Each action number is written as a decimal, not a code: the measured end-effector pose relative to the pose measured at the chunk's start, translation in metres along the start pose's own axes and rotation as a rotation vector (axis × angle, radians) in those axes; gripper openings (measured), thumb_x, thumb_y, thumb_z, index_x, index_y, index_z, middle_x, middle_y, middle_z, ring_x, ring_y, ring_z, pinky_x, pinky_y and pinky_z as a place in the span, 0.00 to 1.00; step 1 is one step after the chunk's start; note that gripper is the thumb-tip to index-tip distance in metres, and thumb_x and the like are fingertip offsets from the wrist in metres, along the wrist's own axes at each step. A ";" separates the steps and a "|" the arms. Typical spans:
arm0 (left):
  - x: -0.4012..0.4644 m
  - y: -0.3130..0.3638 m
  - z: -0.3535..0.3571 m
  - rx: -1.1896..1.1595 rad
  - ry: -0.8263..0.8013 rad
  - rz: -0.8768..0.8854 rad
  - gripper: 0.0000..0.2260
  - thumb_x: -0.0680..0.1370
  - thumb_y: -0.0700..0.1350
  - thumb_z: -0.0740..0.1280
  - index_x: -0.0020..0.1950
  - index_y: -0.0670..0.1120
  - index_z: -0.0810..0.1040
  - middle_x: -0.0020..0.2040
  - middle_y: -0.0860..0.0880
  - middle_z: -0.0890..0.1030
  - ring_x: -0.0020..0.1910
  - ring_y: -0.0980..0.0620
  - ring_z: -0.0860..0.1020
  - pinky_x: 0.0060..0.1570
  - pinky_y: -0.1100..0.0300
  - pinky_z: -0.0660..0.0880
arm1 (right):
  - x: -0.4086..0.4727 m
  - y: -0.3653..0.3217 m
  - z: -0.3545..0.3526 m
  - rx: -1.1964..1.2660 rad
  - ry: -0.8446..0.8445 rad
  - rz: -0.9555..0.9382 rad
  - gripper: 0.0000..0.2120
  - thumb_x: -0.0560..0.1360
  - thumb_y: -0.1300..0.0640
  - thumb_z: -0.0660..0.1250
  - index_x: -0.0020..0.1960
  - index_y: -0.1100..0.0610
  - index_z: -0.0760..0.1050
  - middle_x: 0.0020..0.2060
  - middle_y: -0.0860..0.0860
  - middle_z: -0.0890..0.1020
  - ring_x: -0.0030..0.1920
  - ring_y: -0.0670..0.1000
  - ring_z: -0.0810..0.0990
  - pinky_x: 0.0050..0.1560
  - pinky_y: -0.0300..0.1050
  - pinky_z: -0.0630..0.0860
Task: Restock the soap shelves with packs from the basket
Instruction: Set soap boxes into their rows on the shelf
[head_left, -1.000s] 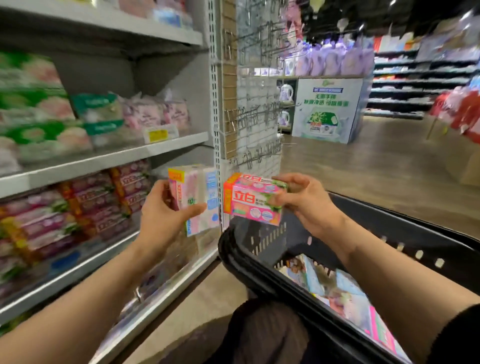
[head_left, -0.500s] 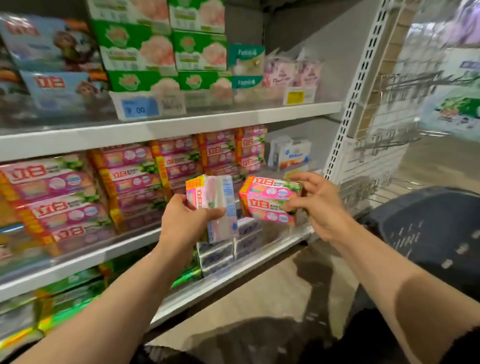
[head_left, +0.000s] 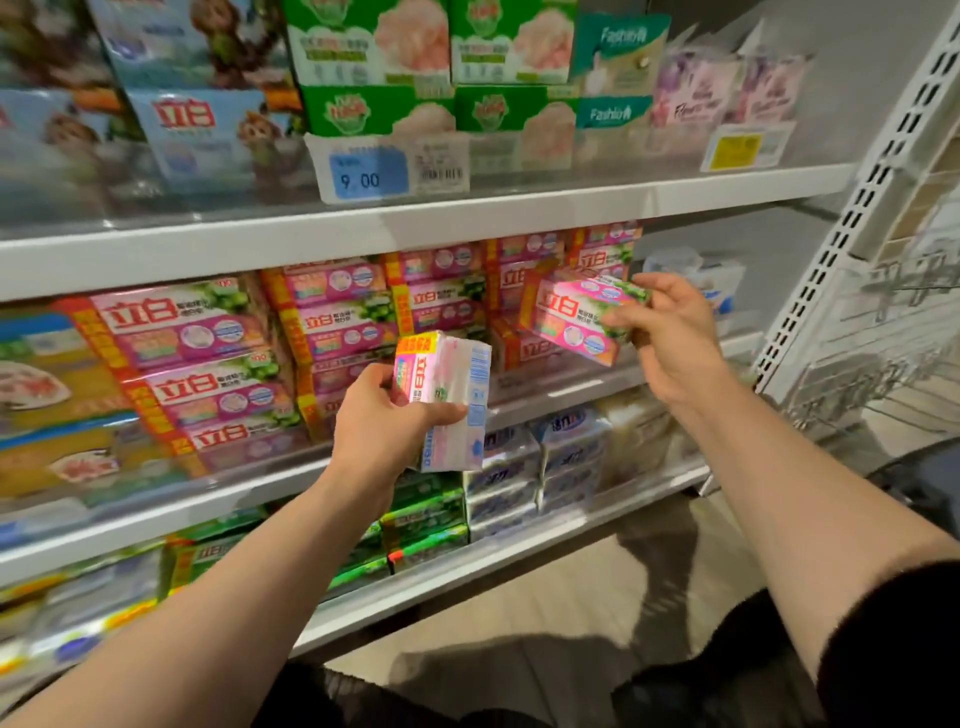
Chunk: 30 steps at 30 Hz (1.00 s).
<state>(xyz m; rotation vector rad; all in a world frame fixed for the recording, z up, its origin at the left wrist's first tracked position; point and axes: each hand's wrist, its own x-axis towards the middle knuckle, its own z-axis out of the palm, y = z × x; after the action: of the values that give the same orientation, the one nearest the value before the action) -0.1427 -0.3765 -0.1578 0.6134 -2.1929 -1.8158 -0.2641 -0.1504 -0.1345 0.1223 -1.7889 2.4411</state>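
Observation:
My left hand (head_left: 387, 434) grips a pink and white soap pack (head_left: 451, 400) upright, in front of the middle shelf (head_left: 566, 387). My right hand (head_left: 670, 338) pinches a second pink soap pack (head_left: 574, 317) by its right end and holds it tilted at the shelf's front, beside the right-hand stack of matching pink packs (head_left: 602, 254). More pink packs (head_left: 208, 364) fill the shelf to the left. Only a dark edge of the basket (head_left: 930, 488) shows at the far right.
The upper shelf (head_left: 467, 218) carries green and blue boxes behind a 9.00 price tag (head_left: 366, 174). White and green packs (head_left: 519, 467) sit on the lower shelf. A white perforated upright (head_left: 852, 218) with wire hooks bounds the bay on the right.
My view has turned left from the basket to the shelves. My right hand has carried its pack up and forward to the middle shelf's right stack; my left hand holds its pack steady.

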 end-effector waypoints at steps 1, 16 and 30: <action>0.001 0.001 0.000 -0.006 0.007 0.009 0.22 0.66 0.41 0.79 0.56 0.46 0.74 0.49 0.47 0.80 0.48 0.47 0.80 0.47 0.46 0.80 | 0.006 0.003 0.005 0.041 0.006 -0.009 0.22 0.65 0.78 0.68 0.50 0.57 0.70 0.48 0.55 0.81 0.46 0.50 0.82 0.38 0.39 0.78; 0.022 -0.003 -0.003 0.366 0.082 0.523 0.32 0.62 0.49 0.79 0.65 0.53 0.74 0.52 0.53 0.77 0.52 0.49 0.75 0.52 0.54 0.74 | 0.074 0.043 0.023 0.153 -0.200 0.037 0.30 0.68 0.84 0.49 0.62 0.61 0.72 0.54 0.52 0.82 0.57 0.50 0.80 0.47 0.42 0.80; 0.022 -0.011 0.018 0.514 0.214 0.659 0.28 0.61 0.46 0.82 0.58 0.50 0.76 0.50 0.61 0.74 0.48 0.59 0.69 0.43 0.70 0.67 | 0.063 0.050 0.024 -0.647 -0.181 -0.133 0.34 0.78 0.65 0.64 0.77 0.51 0.53 0.59 0.47 0.71 0.61 0.46 0.69 0.56 0.36 0.67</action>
<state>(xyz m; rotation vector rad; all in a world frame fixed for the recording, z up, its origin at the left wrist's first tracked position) -0.1680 -0.3727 -0.1745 0.1153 -2.3280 -0.8333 -0.3336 -0.1853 -0.1662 0.3920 -2.4524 1.7000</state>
